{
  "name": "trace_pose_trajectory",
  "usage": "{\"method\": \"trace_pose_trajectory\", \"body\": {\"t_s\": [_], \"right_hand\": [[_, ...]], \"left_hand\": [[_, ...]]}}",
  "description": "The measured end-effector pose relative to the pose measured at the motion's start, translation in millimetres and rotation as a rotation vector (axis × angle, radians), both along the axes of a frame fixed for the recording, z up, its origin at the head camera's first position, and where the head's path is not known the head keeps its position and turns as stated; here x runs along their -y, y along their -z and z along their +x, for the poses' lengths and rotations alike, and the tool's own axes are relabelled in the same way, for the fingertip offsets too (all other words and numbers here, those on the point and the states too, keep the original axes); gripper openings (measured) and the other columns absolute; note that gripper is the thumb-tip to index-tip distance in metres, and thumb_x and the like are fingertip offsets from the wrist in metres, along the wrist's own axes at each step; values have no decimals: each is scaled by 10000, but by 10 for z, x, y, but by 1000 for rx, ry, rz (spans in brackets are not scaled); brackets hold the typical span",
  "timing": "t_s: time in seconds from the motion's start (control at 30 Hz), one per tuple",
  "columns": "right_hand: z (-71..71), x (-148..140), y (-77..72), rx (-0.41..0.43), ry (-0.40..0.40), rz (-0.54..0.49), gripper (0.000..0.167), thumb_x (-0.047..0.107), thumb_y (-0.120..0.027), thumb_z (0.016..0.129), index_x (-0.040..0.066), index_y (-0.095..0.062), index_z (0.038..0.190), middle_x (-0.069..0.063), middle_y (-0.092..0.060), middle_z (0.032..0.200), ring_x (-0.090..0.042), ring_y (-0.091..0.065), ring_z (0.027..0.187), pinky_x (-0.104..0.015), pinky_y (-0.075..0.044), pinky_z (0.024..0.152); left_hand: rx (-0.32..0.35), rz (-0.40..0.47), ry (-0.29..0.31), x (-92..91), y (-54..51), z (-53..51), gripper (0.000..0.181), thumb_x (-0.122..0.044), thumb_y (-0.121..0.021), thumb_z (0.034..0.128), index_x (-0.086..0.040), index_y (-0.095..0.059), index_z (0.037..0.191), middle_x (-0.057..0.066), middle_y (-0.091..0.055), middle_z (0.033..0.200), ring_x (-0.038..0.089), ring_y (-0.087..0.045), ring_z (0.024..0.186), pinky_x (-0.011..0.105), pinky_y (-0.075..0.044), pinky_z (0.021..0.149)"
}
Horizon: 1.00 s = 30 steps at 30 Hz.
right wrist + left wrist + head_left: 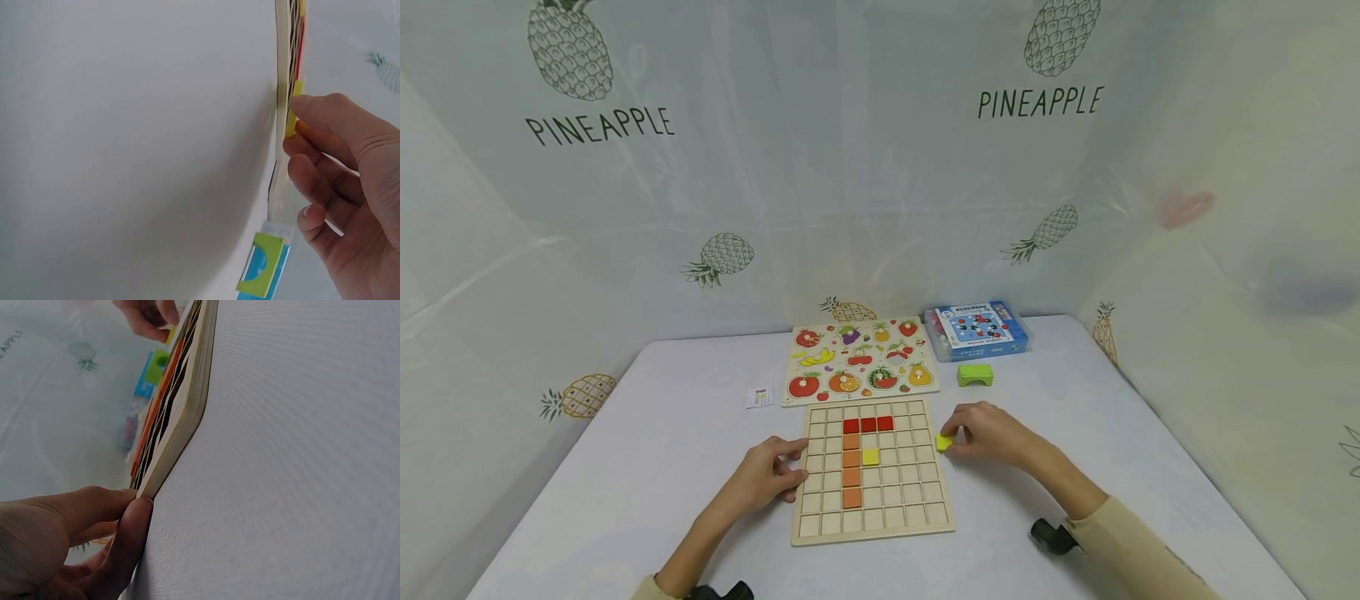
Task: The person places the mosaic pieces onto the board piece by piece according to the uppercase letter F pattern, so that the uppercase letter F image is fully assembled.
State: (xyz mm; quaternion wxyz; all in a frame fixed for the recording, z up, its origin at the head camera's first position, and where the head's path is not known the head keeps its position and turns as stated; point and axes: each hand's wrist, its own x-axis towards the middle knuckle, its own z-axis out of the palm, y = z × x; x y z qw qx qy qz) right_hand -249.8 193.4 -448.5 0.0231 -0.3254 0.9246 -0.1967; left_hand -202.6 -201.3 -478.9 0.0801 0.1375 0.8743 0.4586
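Observation:
A wooden grid board (pixel 887 525) lies on the table in front of the person. Set in its squares are red tiles (pixel 868 425) in a row, orange tiles (pixel 852 477) in a column, and one yellow tile (pixel 870 457). The left hand (pixel 769 472) holds the board's left edge, thumb and a finger meeting at the rim in the left wrist view. Just off the right edge, the right hand (pixel 988 432) pinches another yellow tile (pixel 290 122) between thumb and finger. Its remaining fingers are loosely bent, and the fingertips partly cover the tile.
Behind the board lies a fruit puzzle board (pixel 862 360). A blue boxed set (pixel 977 331) sits at the back right, with a green arch block (pixel 975 375) before it. A small printed card (pixel 759 397) lies left of the puzzle.

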Motion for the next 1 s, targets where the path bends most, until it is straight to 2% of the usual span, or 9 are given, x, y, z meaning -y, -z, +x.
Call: {"method": "trace_pose_trajectory", "body": {"t_s": [0.27, 0.6, 1.0], "right_hand": [[2, 244, -17, -2, -46, -4, 195, 241, -778, 821, 157, -773, 997, 63, -688, 900, -31, -507, 666, -153, -451, 576], [0, 516, -31, -13, -109, 7, 182, 249, -774, 837, 148, -770, 989, 44, -689, 909, -32, -509, 683, -140, -454, 597], [14, 699, 28, -1, -126, -1, 197, 250, -768, 844, 156, -770, 1017, 58, -692, 932, -27, -520, 720, -127, -472, 645]], "left_hand": [[-5, -5, -1, -8, -5, -3, 543, -98, -746, 852, 26, -563, 1348, 169, -557, 1014, 127, -643, 552, 225, -554, 504], [-8, -7, -2, -33, -29, 7, 533, -76, -735, 856, 22, -562, 1351, 180, -570, 1090, 122, -644, 569, 236, -563, 514], [-4, -6, 2, -14, -33, 18, 534, -71, -733, 856, 52, -554, 1344, 192, -566, 1055, 124, -643, 567, 235, -560, 512]]}}
